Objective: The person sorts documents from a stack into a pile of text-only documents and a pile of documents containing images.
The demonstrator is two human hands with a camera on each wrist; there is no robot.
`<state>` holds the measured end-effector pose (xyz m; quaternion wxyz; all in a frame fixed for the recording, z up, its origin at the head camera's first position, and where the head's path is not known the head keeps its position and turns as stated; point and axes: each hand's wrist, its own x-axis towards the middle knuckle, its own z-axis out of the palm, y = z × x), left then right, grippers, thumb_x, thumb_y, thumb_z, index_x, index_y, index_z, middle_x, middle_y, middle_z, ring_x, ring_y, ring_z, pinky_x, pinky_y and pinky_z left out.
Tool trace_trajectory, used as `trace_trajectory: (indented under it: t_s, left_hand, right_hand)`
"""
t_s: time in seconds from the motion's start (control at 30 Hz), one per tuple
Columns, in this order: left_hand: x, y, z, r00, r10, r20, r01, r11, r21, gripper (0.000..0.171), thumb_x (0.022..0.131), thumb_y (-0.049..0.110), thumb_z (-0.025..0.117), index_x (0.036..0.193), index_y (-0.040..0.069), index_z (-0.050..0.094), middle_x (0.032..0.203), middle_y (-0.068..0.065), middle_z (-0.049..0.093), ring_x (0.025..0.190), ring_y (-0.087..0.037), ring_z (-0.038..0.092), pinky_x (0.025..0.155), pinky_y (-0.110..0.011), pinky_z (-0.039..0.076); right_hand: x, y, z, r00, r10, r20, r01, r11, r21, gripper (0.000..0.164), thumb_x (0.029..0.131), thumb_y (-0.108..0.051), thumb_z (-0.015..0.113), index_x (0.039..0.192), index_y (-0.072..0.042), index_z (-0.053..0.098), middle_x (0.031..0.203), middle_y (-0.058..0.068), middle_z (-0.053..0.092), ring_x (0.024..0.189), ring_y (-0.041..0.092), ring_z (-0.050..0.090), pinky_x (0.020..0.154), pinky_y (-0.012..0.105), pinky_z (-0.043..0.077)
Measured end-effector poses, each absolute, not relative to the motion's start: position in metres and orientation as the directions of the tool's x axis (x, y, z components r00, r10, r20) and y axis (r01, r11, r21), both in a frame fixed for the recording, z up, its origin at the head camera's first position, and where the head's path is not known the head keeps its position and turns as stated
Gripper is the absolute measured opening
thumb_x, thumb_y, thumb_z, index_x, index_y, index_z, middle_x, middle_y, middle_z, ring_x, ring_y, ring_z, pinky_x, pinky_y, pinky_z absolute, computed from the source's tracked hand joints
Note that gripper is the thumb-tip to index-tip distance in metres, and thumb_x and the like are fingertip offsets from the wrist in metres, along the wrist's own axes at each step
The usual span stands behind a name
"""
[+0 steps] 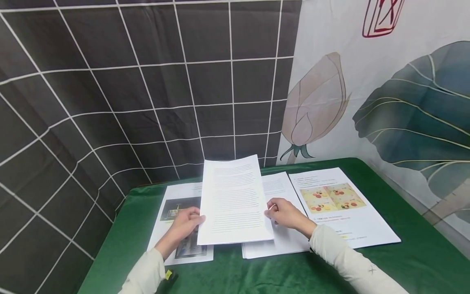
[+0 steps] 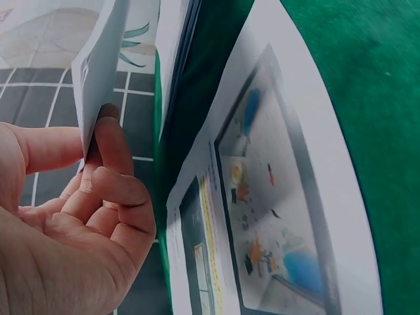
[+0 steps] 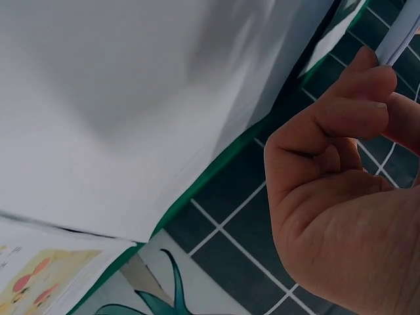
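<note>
Between both hands, a thin stack of printed paper is raised off the table, its text facing up. My left hand pinches the left edge between thumb and fingers; the left wrist view shows several layers of the stack in that grip. On the opposite edge, my right hand pinches with thumb and curled fingers. Under my left hand lies a sheet with dark pictures. Below my right hand, a pile of paper sits on the table, partly covered by the raised stack.
At the right lies another printed stack with a yellow food picture. All rest on a green cloth-covered table. A small dark object with a yellow part is by the left sleeve. Behind hangs a dark grid-patterned curtain.
</note>
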<state>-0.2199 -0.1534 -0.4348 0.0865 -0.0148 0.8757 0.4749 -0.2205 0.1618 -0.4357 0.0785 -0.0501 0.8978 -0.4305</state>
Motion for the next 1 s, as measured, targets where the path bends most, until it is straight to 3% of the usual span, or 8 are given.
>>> trace_trajectory:
  t_s: [0.63, 1.0]
  left_hand:
    - [-0.222, -0.136, -0.436, -0.971, 0.147, -0.188, -0.094, 0.489, 0.867, 0.017, 0.091, 0.015, 0.059, 0.102, 0.002, 0.061, 0.071, -0.004, 0.067, 0.050, -0.018, 0.045, 0.047, -0.026, 0.034]
    - [-0.224, -0.124, -0.438, -0.966, 0.205, -0.157, -0.040, 0.481, 0.876, 0.017, 0.091, 0.014, 0.060, 0.102, 0.000, 0.063, 0.079, -0.006, 0.071, 0.058, -0.017, 0.057, 0.055, -0.027, 0.041]
  right_hand:
    - [-0.213, 0.184, -0.434, -0.981, -0.164, -0.100, -0.025, 0.623, -0.782, 0.012, 0.090, -0.009, 0.059, 0.098, 0.000, 0.058, 0.069, 0.005, 0.056, 0.056, 0.017, 0.054, 0.055, 0.029, 0.042]
    - [-0.209, 0.198, -0.436, -0.984, -0.144, -0.102, -0.014, 0.641, -0.768, 0.014, 0.091, -0.010, 0.059, 0.101, 0.000, 0.059, 0.070, 0.004, 0.055, 0.058, 0.017, 0.054, 0.055, 0.030, 0.041]
